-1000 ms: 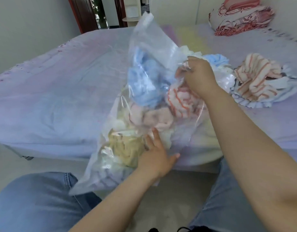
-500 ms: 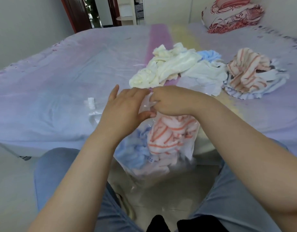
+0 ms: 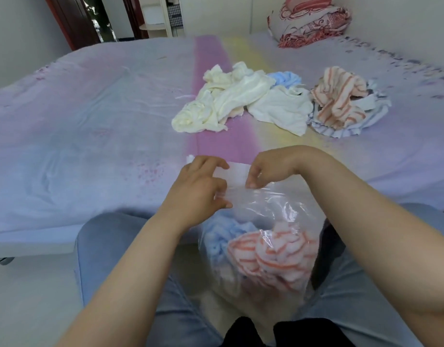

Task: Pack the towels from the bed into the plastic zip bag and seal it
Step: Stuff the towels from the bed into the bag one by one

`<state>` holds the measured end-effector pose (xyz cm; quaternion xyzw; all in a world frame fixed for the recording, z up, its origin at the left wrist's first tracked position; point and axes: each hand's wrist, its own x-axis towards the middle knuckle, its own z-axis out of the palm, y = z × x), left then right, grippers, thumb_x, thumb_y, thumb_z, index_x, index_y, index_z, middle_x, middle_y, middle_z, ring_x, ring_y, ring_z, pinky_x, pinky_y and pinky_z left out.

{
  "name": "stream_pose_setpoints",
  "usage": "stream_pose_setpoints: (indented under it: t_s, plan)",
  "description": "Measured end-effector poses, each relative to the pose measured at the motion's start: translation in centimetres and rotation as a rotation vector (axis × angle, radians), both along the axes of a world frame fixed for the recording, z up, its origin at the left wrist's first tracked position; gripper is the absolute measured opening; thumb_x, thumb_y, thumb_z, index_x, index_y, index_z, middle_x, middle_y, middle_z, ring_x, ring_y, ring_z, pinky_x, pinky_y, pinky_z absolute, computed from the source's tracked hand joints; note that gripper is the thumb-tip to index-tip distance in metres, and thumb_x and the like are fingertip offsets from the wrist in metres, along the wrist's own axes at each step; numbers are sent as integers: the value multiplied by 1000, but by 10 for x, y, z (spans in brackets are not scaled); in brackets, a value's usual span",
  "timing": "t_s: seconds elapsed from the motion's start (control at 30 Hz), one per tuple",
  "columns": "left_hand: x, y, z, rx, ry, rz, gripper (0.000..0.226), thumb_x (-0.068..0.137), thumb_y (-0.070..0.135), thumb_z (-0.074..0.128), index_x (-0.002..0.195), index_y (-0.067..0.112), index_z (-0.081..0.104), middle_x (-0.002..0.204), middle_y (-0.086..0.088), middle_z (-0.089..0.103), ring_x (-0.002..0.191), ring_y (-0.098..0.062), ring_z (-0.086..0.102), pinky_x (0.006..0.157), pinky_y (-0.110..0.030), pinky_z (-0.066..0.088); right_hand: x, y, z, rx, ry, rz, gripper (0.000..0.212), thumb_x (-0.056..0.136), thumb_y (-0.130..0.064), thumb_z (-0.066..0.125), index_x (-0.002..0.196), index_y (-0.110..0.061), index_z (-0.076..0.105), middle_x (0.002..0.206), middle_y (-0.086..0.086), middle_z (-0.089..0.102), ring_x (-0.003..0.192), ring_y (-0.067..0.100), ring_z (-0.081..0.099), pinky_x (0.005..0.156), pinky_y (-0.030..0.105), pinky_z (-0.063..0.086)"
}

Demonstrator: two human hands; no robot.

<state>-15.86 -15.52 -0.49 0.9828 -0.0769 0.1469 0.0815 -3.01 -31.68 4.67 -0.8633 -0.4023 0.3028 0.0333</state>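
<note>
A clear plastic zip bag (image 3: 271, 211) hangs between my knees at the bed's front edge. Inside it I see an orange-striped towel (image 3: 273, 259) and a light blue towel (image 3: 218, 236). My left hand (image 3: 201, 189) pinches the left part of the bag's top strip. My right hand (image 3: 268, 169) pinches the same strip just to the right, fingertips pressing down. Loose on the bed beyond lie cream towels (image 3: 223, 101), a white towel (image 3: 281, 111), a blue towel (image 3: 284, 78) and an orange-striped towel (image 3: 338, 96) on top of a blue-striped one.
The bed (image 3: 90, 126) has a pale purple sheet with a pink and yellow band down its middle. A patterned red bundle (image 3: 311, 21) sits at the far right corner. My jeans-clad legs (image 3: 110, 246) flank the bag. A doorway is at the back left.
The bag came down from held high over the bed to hanging between my knees. Both hands went to its top edge and have now spread slightly apart along the strip.
</note>
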Motion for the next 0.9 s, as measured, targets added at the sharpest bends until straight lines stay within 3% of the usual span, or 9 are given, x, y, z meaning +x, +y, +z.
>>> stream_pose_setpoints:
  t_s: [0.07,0.2,0.33,0.43,0.63,0.73,0.8,0.83,0.9]
  plan:
    - [-4,5,-9,-26,121,23,26,70,41,79,71,18,67,109,4,63,111,-22,48,89,-36,37,11,-2,-18,-37,-45,-67,33,91,-7,49,114,-21,68,108,-6,62,104,18,57,88,28,45]
    - [-16,12,-4,-47,298,26,35,69,57,74,63,26,58,73,9,62,91,-13,49,80,-28,34,26,6,-37,111,-155,-141,51,85,8,37,103,-24,73,116,2,61,96,22,56,77,26,44]
    - [-24,8,10,-147,549,-101,26,75,49,73,81,25,73,85,10,70,87,-8,58,79,-29,46,38,28,-40,318,-225,-92,39,91,1,46,101,-24,74,112,0,66,94,18,57,79,27,44]
    - [-14,5,6,-96,776,-143,14,83,36,71,91,26,75,93,12,72,87,-7,62,82,-30,49,45,44,-51,130,-187,-16,44,89,4,43,105,-24,73,123,-1,61,103,19,57,80,25,40]
    - [3,24,16,-455,851,-182,16,81,38,73,88,24,77,72,18,69,57,8,54,60,-9,37,60,57,-64,194,-257,-43,45,87,7,43,102,-24,72,120,-4,61,109,18,56,81,26,41]
    - [17,43,15,-691,396,43,27,83,49,64,77,26,76,88,2,71,75,-11,60,71,-27,46,64,61,-68,161,-237,-2,45,87,5,44,103,-26,71,121,-6,60,109,18,56,80,26,40]
    - [32,57,10,-524,119,196,27,87,50,59,79,31,76,117,6,65,103,-14,56,86,-30,43,67,63,-70,160,-205,14,45,86,5,45,103,-27,71,122,-6,60,110,18,55,84,28,43]
    - [38,65,7,-412,160,215,26,88,52,58,85,33,76,131,7,57,118,-15,49,96,-33,40,67,64,-70,163,-187,15,44,87,4,45,103,-28,71,123,-6,59,111,17,55,88,30,46]
    - [49,78,0,-346,506,162,30,88,53,56,95,32,76,137,9,54,126,-16,48,105,-37,39,69,68,-70,137,-141,15,39,89,-1,48,107,-27,70,124,-6,59,112,16,55,95,32,46]
